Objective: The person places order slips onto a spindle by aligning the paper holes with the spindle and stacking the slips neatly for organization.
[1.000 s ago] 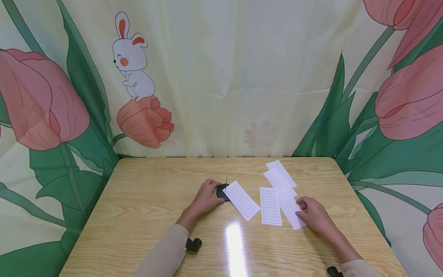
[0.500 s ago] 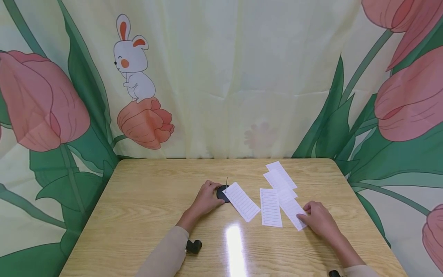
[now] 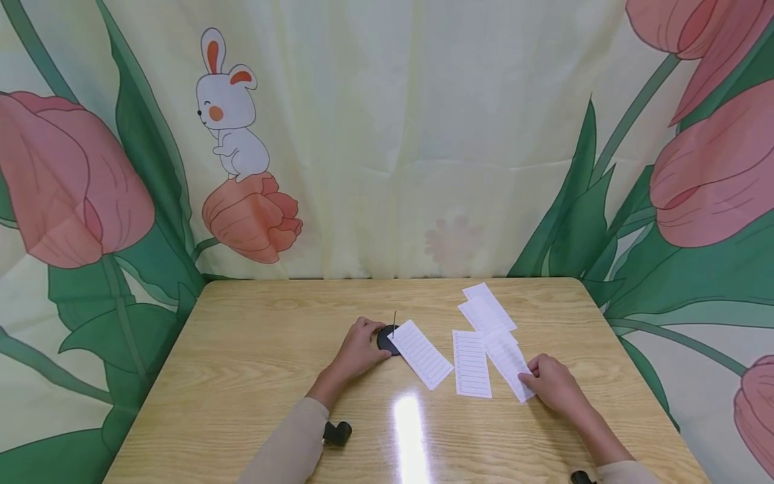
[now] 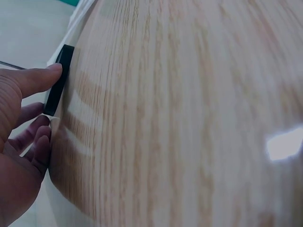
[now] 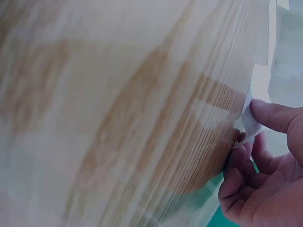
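In the head view, my left hand (image 3: 358, 347) grips the edge of a bill spike's round black base (image 3: 383, 341), from which a thin upright pin (image 3: 394, 323) rises. The left wrist view shows the thumb on top of the base's rim (image 4: 59, 87) and fingers at its side. One lined paper slip (image 3: 421, 355) has its upper corner over the base, by the pin. At the right, my right hand (image 3: 555, 384) pinches the lower right corner of another slip (image 3: 506, 359). That corner (image 5: 249, 118) bends up between thumb and fingers in the right wrist view.
A lined slip (image 3: 472, 364) lies between the spike's slip and the pinched one. More overlapping slips (image 3: 488, 306) stretch toward the back of the wooden table (image 3: 272, 349). Behind the table hangs a curtain (image 3: 375, 134) printed with tulips and a rabbit.
My right hand has shifted slightly right and toward me, and its thumb and fingers have come together on the slip's corner. The left hand has stayed at the base.
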A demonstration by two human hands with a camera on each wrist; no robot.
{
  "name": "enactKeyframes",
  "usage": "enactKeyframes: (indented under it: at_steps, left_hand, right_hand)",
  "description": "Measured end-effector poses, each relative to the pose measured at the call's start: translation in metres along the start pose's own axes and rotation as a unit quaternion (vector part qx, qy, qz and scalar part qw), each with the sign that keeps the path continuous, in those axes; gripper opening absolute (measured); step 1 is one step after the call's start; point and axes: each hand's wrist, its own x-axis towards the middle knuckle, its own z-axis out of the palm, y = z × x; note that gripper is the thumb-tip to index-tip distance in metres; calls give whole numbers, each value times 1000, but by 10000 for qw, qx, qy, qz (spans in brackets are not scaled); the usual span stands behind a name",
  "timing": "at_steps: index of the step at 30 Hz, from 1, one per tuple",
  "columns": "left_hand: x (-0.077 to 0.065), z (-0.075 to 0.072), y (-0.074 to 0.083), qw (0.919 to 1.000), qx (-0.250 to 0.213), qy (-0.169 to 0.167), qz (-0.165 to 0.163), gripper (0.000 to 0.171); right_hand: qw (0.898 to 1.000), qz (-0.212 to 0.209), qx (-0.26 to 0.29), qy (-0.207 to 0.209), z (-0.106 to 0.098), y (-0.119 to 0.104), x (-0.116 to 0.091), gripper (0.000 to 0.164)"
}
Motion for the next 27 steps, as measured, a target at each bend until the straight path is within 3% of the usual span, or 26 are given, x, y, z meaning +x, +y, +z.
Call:
enactKeyframes:
  at_steps: [10, 27]
  left_hand:
    - [0, 0, 2, 10000, 42, 1, 36, 62]
    - [-1, -2, 2, 10000, -91, -23, -17, 62]
  right_hand:
    - [9996, 214, 206, -25, -1, 4, 0, 39]
    - [9992, 49, 353, 186, -6, 9, 1, 22]
